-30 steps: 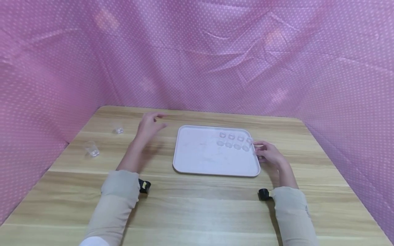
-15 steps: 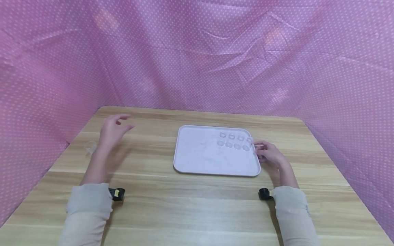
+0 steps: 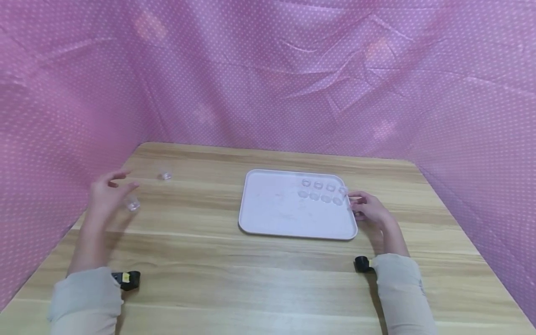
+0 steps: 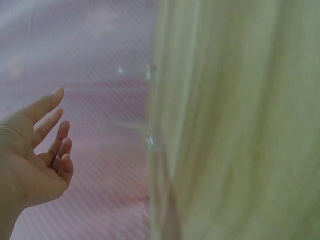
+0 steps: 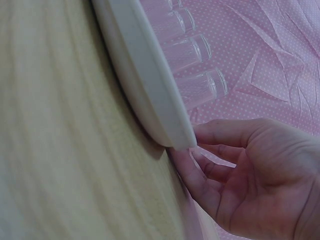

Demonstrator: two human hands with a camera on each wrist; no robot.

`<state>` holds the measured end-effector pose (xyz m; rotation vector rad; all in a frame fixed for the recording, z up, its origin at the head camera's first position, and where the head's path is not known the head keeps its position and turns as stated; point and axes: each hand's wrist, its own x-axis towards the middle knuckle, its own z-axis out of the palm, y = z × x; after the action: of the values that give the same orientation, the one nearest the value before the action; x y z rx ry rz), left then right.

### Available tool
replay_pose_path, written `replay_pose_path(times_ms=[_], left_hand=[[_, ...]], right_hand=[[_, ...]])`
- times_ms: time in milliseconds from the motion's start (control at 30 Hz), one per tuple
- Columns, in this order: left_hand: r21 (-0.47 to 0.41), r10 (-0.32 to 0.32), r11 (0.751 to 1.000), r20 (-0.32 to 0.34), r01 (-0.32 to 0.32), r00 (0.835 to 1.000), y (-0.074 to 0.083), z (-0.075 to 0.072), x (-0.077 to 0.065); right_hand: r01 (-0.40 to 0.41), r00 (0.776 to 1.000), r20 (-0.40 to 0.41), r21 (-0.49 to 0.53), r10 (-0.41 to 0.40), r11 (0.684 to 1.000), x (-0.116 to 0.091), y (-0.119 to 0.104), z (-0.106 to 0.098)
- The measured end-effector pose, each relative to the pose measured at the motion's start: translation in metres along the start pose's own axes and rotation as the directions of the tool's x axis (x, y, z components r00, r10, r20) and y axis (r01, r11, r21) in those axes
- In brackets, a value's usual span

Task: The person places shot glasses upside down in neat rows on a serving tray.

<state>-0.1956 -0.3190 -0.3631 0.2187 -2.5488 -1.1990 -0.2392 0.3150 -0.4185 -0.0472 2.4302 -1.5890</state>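
Note:
In the head view my left hand point(image 3: 106, 194) hovers at the table's left side, thumb and fingers apart, holding nothing. Just right of it stands a small clear glass point(image 3: 132, 204), thick base down. Another clear glass point(image 3: 166, 176) is farther back. Both glasses blur in the left wrist view, with my left hand point(image 4: 37, 155) apart from them. My right hand point(image 3: 370, 207) grips the right rim of a white tray point(image 3: 276, 218). In the right wrist view its thumb and fingers pinch the tray's edge point(image 5: 150, 75). Several clear glasses point(image 5: 202, 87) stand in a row on the tray, thick ends up.
The wooden table point(image 3: 234, 288) has rounded far corners. Pink dotted cloth point(image 3: 268, 83) hangs behind it and along both sides. A black wrist camera point(image 3: 127, 280) sits on the left sleeve, and another camera point(image 3: 362, 264) on the right.
My left hand has moved left and a little toward me, away from the tray, past the far glass to the nearer one. My right hand stays at the tray's rim.

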Motion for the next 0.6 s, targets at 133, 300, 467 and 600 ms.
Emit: replay_pose_path(times_ms=[133,300,467,600], left_hand=[[-0.029,-0.036,0.999,0.025,0.037,0.999,-0.018,-0.007,-0.004],[-0.04,-0.078,0.996,0.152,0.085,0.985,-0.033,-0.01,-0.007],[-0.079,-0.117,0.987,0.244,0.14,0.963,-0.045,-0.008,-0.01],[-0.109,-0.129,0.982,0.234,0.157,0.964,-0.052,-0.002,-0.013]], right_hand=[[-0.001,1.0,0.004,-0.006,0.001,1.0,-0.001,-0.001,0.001],[0.001,1.0,0.003,-0.009,-0.001,1.0,-0.002,-0.001,0.001],[0.006,1.0,0.002,-0.011,-0.006,1.0,-0.001,-0.001,0.0],[0.006,1.0,0.001,-0.014,-0.006,1.0,-0.001,0.0,0.0]])
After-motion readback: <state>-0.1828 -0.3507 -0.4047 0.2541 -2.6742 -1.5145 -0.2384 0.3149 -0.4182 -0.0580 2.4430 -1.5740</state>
